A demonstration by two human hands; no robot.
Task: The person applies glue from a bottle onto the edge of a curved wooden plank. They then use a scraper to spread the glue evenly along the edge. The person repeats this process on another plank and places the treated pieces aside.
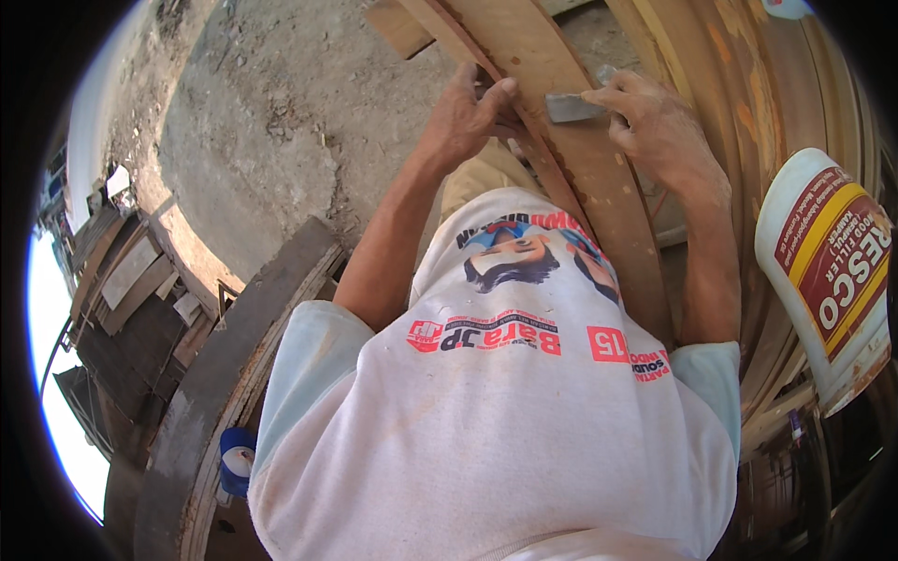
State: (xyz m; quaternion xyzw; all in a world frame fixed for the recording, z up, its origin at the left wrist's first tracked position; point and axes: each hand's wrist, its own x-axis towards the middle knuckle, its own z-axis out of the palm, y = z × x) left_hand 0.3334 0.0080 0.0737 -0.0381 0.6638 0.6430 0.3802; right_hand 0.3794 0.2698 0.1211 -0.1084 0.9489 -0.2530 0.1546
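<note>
A long brown wooden board (599,178) runs from the top of the view down past my right side. My left hand (470,117) grips its raised left edge, thumb on top and fingers partly hidden behind the wood. In my right hand (650,122) is a putty knife, pinched near its handle. The flat grey blade of the putty knife (572,108) lies against or just over the board's face; contact cannot be told. Small dark and orange-brown patches mark the board along its left edge.
A white tub (828,280) with a maroon and yellow label stands at the right. More long boards (748,84) lie side by side at the upper right. Dusty ground (271,140) spreads to the left. Scrap wood (131,271) and a blue tape-like roll (238,460) are at the lower left.
</note>
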